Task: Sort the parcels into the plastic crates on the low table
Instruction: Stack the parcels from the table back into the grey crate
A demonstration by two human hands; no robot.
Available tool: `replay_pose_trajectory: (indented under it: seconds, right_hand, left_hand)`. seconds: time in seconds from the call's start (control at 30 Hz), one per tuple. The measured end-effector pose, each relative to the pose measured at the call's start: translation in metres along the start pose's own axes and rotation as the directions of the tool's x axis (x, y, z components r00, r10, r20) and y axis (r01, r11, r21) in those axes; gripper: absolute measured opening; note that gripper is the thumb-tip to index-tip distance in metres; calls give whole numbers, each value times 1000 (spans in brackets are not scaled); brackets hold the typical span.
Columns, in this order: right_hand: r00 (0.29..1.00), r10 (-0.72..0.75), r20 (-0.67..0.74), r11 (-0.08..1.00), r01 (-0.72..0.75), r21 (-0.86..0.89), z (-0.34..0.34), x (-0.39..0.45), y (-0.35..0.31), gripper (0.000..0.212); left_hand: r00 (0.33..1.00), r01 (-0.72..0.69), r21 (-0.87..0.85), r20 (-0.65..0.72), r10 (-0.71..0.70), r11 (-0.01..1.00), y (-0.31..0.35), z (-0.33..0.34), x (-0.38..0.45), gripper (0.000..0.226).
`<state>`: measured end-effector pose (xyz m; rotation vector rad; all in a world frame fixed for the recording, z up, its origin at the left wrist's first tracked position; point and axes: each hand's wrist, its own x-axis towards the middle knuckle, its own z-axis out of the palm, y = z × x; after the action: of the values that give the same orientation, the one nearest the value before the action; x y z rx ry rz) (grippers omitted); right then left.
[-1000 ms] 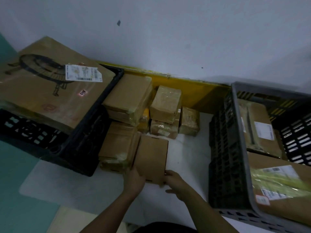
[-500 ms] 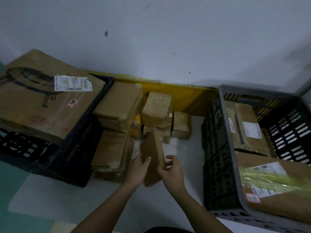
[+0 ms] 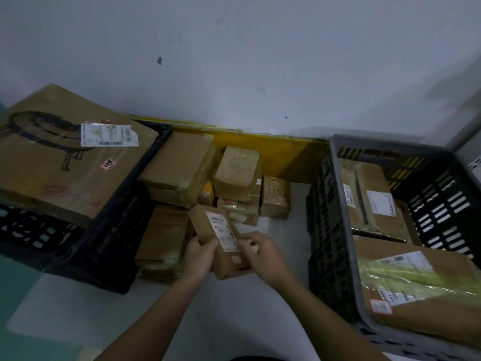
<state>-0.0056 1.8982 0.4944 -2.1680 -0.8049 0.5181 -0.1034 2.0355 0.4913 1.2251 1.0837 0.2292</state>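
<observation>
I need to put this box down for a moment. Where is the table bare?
Bare white table lies between the right hand and the grey crate, and near your forearms. Toward the black crate, stacked parcels crowd it.

Bare arms, nothing worn

The left hand [image 3: 199, 256] and right hand [image 3: 263, 256] carry no gloves, rings or watch; both forearms are sleeveless.

far: pale grey painted wall [image 3: 260, 61], small dark mark [image 3: 159, 60] upper left | along wall base: yellow board [image 3: 273, 155], chipped top edge | near left: teal floor [image 3: 18, 282] | far right edge: white slotted panel [image 3: 476, 162], partly cut off
</observation>
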Motion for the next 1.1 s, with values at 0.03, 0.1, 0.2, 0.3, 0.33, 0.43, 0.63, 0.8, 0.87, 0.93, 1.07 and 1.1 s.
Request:
replay_pose_trajectory:
  seconds: [0.03,0.1,0.2,0.3,0.33,0.43,0.63,0.8,0.87,0.93,1.07,1.1]
  right_hand:
    - [999,42,-14,999,-41,28,-8,5,0,30]
    - [992,124,10,988,-125,89,-21,12,-1,36]
    - [968,192,162,931,-232,282,-32,16,-5,45]
    - [965,140,224,886,-223,406,-35,14,-13,40]
    - [969,120,216,880,-205,428,-36,13,-14,36]
    - [978,88,192,860,-172,481,-41,12,-19,32]
    - [986,85,146,839,-150,523,-52,11,-28,25]
    - [991,102,86,830,-132,541,-75,17,-37,20]
    - [995,79,60,810,-99,578,-89,17,-39,26]
    - [998,70,-4,786,-53,617,-105,17,-38,31]
    - [990,82,-112,775,7,632,-136,14,-31,38]
    - [987,89,-136,780,16,626,-143,13,-28,39]
  left_hand:
    - [999,-37,-4,-5,37,999,-1,-4,-5,28]
    - [994,-109,-33,4,109,993,-3,-12,-14,24]
    - [988,-153,-127,2,155,980,-2,-18,-20,22]
    - [985,-162,-190,22,170,968,6,-16,-20,26]
    - [984,-161,-203,39,172,966,9,-15,-21,27]
    - [975,-172,-243,94,199,955,17,-12,-24,37]
    - [973,-218,-224,31,230,950,35,-2,-27,32]
    - [962,-269,-222,-14,272,937,67,15,-28,34]
    - [963,-259,-252,8,270,932,82,25,-26,39]
    - [954,-282,-250,30,298,926,96,39,-25,33]
    - [925,-327,-256,111,364,910,118,67,-27,36]
    - [922,-323,-262,129,365,909,122,74,-28,38]
